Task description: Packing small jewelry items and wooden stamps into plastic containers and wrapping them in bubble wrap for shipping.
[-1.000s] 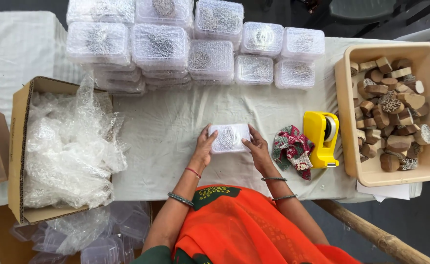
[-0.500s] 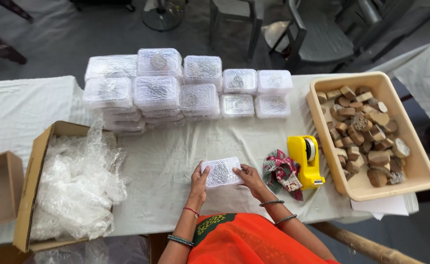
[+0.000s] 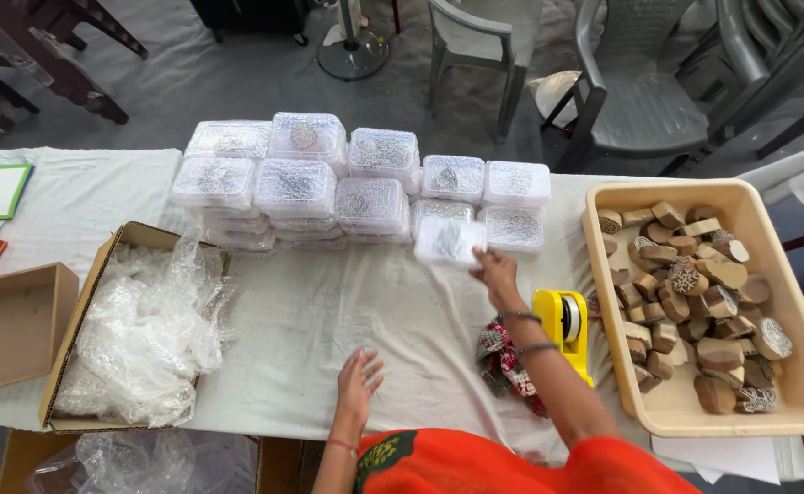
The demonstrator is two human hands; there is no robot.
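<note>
— Where's the bubble-wrapped packet (image 3: pixel 450 241)?
— In the right hand (image 3: pixel 496 273), fingers pinching its edge, held beside the wrapped stacks (image 3: pixel 329 183) (motion-blurred).
— The left hand (image 3: pixel 358 382)?
— Flat on the white tablecloth (image 3: pixel 310 311), fingers spread wide, holding nothing.

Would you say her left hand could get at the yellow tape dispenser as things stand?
Probably not directly. The left hand rests flat on the cloth, and the right forearm, stretched out holding a wrapped packet, lies between it and the tape dispenser.
</note>
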